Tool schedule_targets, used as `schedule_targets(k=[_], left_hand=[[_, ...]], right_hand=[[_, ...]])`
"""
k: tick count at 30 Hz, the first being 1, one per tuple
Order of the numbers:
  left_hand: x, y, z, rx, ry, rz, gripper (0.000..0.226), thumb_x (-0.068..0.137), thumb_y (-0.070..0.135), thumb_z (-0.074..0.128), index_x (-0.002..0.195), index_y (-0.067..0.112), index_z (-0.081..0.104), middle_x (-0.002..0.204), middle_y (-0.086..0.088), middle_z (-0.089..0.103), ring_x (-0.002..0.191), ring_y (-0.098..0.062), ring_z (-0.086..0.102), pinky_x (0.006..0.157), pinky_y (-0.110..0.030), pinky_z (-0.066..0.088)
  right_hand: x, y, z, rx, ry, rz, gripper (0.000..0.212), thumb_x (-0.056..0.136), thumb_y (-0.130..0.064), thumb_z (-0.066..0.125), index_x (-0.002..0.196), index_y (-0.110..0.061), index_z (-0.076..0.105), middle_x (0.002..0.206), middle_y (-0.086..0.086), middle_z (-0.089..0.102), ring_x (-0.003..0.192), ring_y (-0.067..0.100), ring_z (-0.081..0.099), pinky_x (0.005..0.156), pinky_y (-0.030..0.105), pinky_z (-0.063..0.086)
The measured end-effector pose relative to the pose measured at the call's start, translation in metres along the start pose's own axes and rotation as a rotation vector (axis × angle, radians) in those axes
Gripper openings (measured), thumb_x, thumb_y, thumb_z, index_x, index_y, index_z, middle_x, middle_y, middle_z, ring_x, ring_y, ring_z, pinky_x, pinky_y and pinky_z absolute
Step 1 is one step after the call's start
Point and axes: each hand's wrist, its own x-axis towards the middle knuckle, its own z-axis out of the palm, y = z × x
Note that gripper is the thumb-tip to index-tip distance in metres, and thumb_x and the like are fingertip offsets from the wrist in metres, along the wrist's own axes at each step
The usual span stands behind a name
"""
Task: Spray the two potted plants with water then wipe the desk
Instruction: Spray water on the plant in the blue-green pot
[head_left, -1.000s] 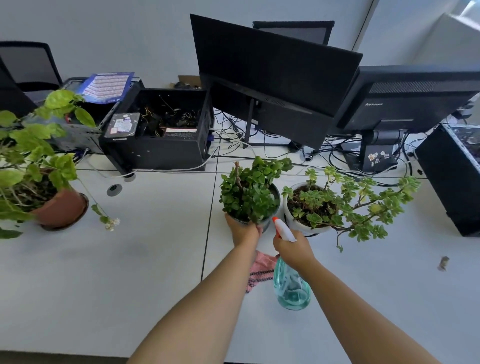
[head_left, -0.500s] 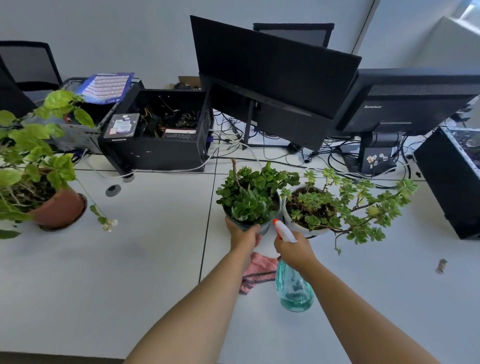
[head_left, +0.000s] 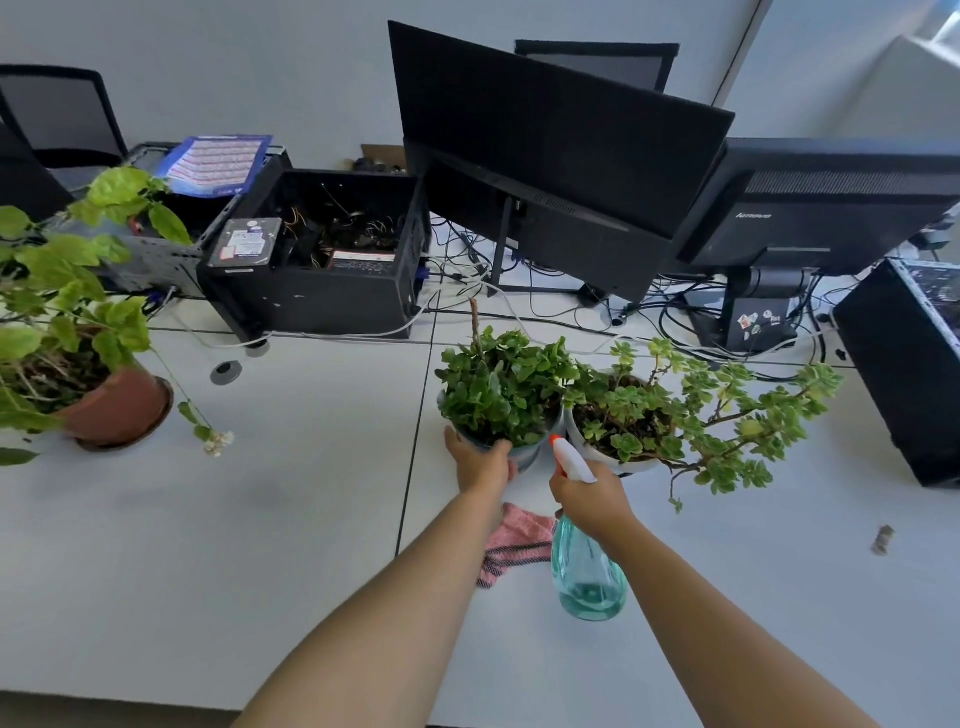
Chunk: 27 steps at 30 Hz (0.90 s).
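Head view: a white table (head_left: 260, 545) in an office, crowded at the back with monitors (head_left: 545, 130) and an open computer case (head_left: 322, 260). The left hand (head_left: 480, 462) grips the grey pot of a leafy plant (head_left: 498, 384), now upright after tilting earlier. The right hand's (head_left: 589, 493) fingers clasp a teal spray bottle (head_left: 587, 571) near the white-potted plant (head_left: 649, 410); a pink cloth (head_left: 517, 545) lies between the arms.

A white desk (head_left: 260, 545) carried everything. Two potted plants (head_left: 501, 384) (head_left: 639, 415) stood touching near its middle, a pink cloth (head_left: 519, 540) just before them. A terracotta pot (head_left: 117, 405) sat at the left edge. Open computer cases (head_left: 322, 280), monitors (head_left: 550, 135) and tangled cables (head_left: 649, 312) lined the far edge.
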Motion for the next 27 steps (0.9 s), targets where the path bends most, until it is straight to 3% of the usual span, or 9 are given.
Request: schedule_targets(k=[3,9,11,13,16,18,22,25,27], left_hand=[[-0.001,0.000,0.009,-0.063,-0.001,-0.031,0.077,0.092,-0.004,0.042,0.144,0.048,0.021,0.111,-0.016,0.068,0.049,-0.013,0.057,0.058,-0.027,0.058],[0.016,0.015,-0.016,0.201,-0.016,0.031,0.075,0.092,0.007,0.045,0.148,0.048,0.016,0.111,-0.016,0.066,0.058,-0.019,0.062,0.057,-0.028,0.058],[0.015,0.008,-0.015,0.187,0.002,0.043,0.083,0.089,0.010,0.053,0.152,0.042,0.009,0.122,-0.017,0.065,0.072,-0.025,0.069,0.071,-0.037,0.061],[0.010,-0.006,-0.004,0.137,-0.010,0.049,0.088,0.086,0.012,0.059,0.151,0.043,0.009,0.133,-0.017,0.060,0.095,-0.035,0.071,0.082,-0.045,0.060],[0.008,-0.007,0.008,0.088,-0.007,0.039,0.082,0.089,0.000,0.044,0.150,0.043,0.009,0.131,-0.023,0.059,0.054,-0.015,0.064,0.053,-0.026,0.056],[0.017,0.002,0.003,0.173,-0.017,0.030,0.084,0.089,-0.002,0.036,0.152,0.042,0.002,0.134,-0.026,0.057,0.049,-0.013,0.054,0.050,-0.024,0.052],[0.032,0.021,-0.018,0.278,-0.081,0.009,0.082,0.096,0.008,0.045,0.153,0.043,-0.002,0.133,-0.017,0.059,0.062,-0.017,0.059,0.065,-0.030,0.057],[0.024,0.011,-0.010,0.263,0.050,0.073,0.077,0.092,0.023,0.058,0.153,0.036,0.012,0.143,-0.011,0.053,0.111,-0.036,0.065,0.097,-0.049,0.053],[0.012,-0.003,0.002,0.200,0.043,0.109,0.078,0.086,0.022,0.065,0.148,0.035,0.020,0.140,-0.012,0.054,0.116,-0.039,0.061,0.097,-0.054,0.052]], right_hand=[[0.000,-0.002,0.001,0.010,0.000,0.002,0.027,0.087,-0.024,0.054,0.097,-0.001,0.065,0.073,0.010,0.061,0.088,0.041,0.069,0.083,0.057,0.058],[0.003,0.000,-0.005,0.052,0.003,0.014,0.034,0.084,-0.029,0.055,0.115,-0.018,0.062,0.085,0.006,0.069,0.083,0.032,0.070,0.082,0.054,0.059],[0.004,0.001,-0.006,0.059,0.006,0.001,0.032,0.086,-0.028,0.056,0.117,-0.025,0.061,0.086,0.007,0.069,0.079,0.029,0.069,0.081,0.055,0.059],[0.003,0.000,-0.006,0.052,0.015,0.003,0.022,0.087,-0.021,0.056,0.101,-0.007,0.066,0.079,0.009,0.064,0.074,0.030,0.066,0.080,0.058,0.058],[0.001,-0.002,-0.004,0.036,0.021,0.007,0.014,0.089,-0.019,0.056,0.084,-0.007,0.062,0.074,0.010,0.061,0.076,0.035,0.069,0.080,0.054,0.058],[0.001,-0.001,-0.004,0.032,0.004,0.015,0.018,0.088,-0.020,0.056,0.086,-0.003,0.062,0.075,0.011,0.061,0.075,0.034,0.068,0.080,0.056,0.057],[0.001,-0.001,-0.005,0.012,-0.009,0.005,0.021,0.085,-0.020,0.056,0.090,-0.002,0.065,0.072,0.008,0.062,0.075,0.033,0.068,0.079,0.057,0.059],[-0.002,-0.003,-0.006,0.001,-0.014,-0.011,0.022,0.087,-0.020,0.056,0.092,-0.001,0.066,0.072,0.009,0.062,0.083,0.041,0.071,0.076,0.051,0.060],[-0.003,-0.004,-0.006,0.006,-0.011,-0.009,0.022,0.086,-0.019,0.055,0.092,-0.001,0.066,0.070,0.009,0.061,0.084,0.041,0.070,0.077,0.051,0.061]])
